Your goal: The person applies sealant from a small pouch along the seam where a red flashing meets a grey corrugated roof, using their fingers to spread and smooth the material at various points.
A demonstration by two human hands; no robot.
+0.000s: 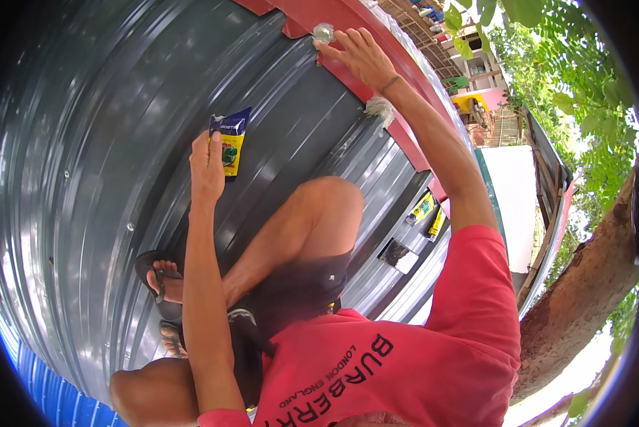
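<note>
My left hand (207, 167) grips a blue-and-yellow pouch (232, 153), its thumb pressed on the front and its torn-looking top upward. Far out to the right, my right hand (362, 60) reaches to the red metal flashing (344, 71). Its thumb is held away from the other fingers, close by a whitish, translucent lump (323, 33) on the flashing's edge; whether it touches the lump I cannot tell. A second whitish, crumpled patch (380, 110) lies along the same edge, below my right wrist.
I sit on a dark ribbed metal roof (120, 121), with a sandal (159, 277) on my foot. Two more yellow pouches (422, 208) and a dark flat rectangular thing (397, 256) lie at my right. A thick tree branch (582, 299) and leaves are beyond. Blue roofing (49, 384) shows lower left.
</note>
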